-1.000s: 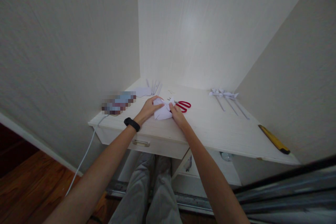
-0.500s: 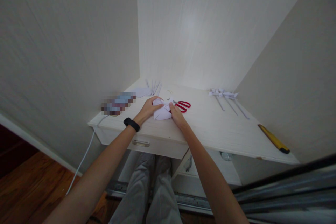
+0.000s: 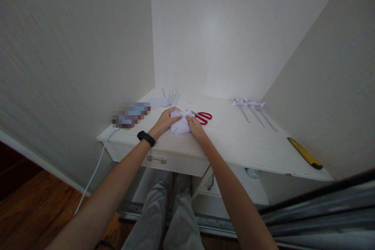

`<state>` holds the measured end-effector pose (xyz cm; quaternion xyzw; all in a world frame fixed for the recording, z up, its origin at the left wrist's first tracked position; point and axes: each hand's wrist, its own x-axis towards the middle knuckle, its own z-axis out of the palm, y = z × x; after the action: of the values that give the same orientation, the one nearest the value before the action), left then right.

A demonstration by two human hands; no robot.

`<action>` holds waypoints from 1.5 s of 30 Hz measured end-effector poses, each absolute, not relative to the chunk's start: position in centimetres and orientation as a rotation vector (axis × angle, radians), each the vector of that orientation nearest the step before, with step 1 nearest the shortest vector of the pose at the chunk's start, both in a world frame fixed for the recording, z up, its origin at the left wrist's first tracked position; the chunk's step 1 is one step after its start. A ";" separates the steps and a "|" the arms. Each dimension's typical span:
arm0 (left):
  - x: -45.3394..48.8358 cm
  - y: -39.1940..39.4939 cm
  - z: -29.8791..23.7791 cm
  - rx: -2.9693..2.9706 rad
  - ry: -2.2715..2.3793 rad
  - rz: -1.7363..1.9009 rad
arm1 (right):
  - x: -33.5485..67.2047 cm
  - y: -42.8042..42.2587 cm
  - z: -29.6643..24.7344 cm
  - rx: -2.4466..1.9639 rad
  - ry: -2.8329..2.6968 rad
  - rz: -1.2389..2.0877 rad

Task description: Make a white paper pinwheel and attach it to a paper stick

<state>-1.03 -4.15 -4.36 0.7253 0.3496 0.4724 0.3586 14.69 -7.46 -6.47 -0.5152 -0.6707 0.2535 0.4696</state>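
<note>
From the head view, your piece of thin white paper, slit and partly folded (image 3: 179,126), sits between your hands just above or on the white wooden desktop (image 3: 234,140), near its front edge. Your left hand (image 3: 165,122), with a black band (image 3: 146,138) at the wrist, is clamped on the paper's left side, thumb across the top. Your right hand (image 3: 195,125) is pinched on its right side; the fingertips beneath are hidden from you.

Expect the paper to be very light, limp across the slits and a little stiffer where folded. It should crease easily and could tear at a slit, so take it by the middle or by a doubled fold, with flat fingertips and little force.

Count one pair of red-handled metal scissors (image 3: 198,115) just beyond your right hand, and one yellow knife-like tool with a black end (image 3: 304,153) at the far right. There look to be three folded white paper shapes (image 3: 249,103) lying together, with three thin pale sticks (image 3: 258,116). Roughly four loose pale strips (image 3: 172,97) lie back left, beside flat white paper (image 3: 158,102) whose sheets you cannot count.
</note>
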 end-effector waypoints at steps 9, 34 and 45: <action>-1.0 -4.3 -4.2 1.879 0.905 1.203 | 14.7 -7.3 -6.3 -1.288 -1.626 0.577; -1.0 -4.0 -4.6 1.868 0.849 1.176 | 14.9 -6.9 -6.7 -1.324 -1.600 0.441; -0.9 -4.2 -4.5 1.875 0.840 1.186 | 14.9 -6.9 -6.7 -1.321 -1.600 0.440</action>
<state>-0.95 -4.20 -4.45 0.7327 0.3282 0.4634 0.3751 14.94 -6.92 -6.72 -0.5436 -0.6581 0.1809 0.4885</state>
